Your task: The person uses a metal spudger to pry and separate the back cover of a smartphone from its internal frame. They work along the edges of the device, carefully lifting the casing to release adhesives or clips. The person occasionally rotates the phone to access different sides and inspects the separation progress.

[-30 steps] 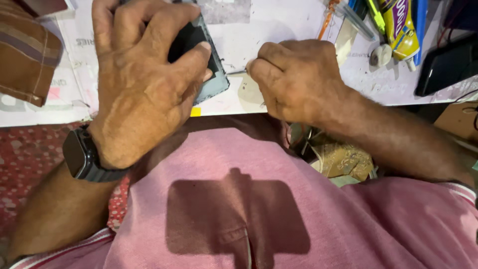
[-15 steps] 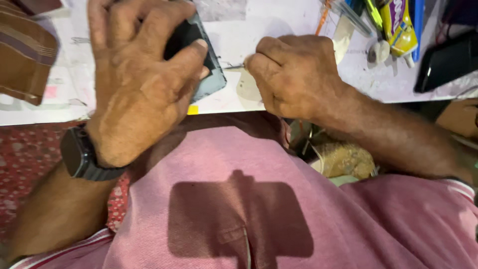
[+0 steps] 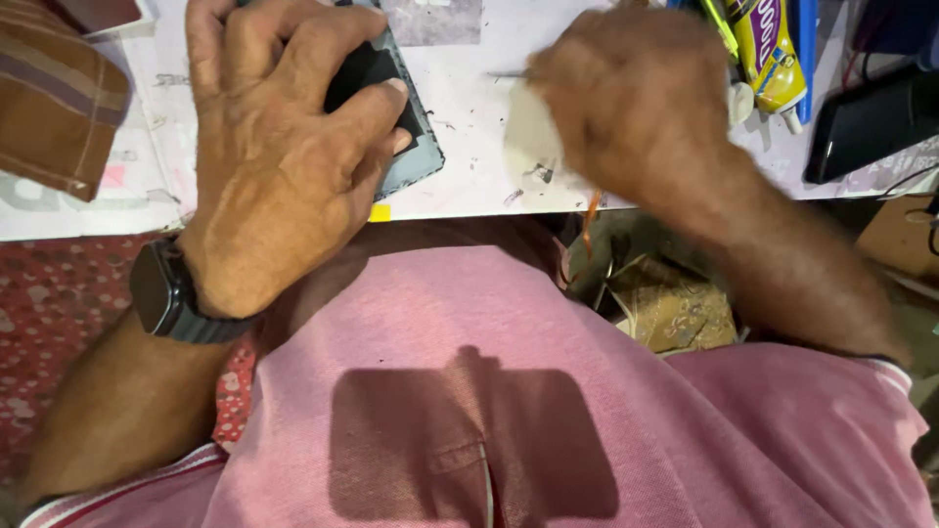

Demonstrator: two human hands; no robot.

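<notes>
The left hand [image 3: 284, 166] has its grip clamped over a dark phone [image 3: 396, 117] lying flat near the front edge of the white bench [image 3: 469, 186], fingers spread across it, wrist bent and wearing a black watch [image 3: 166, 293]. The right hand [image 3: 636, 98], blurred, pinches together on a thin metal tool [image 3: 509, 74] pointing toward the phone. Pressing the phone flat and steady should help the tip land accurately. A yellow glue tube [image 3: 768, 54] lies at the far right.

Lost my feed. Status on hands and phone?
Left hand clamped over dark phone on white table. Right hand blurred, pinching thin tool. Nothing between.
</notes>
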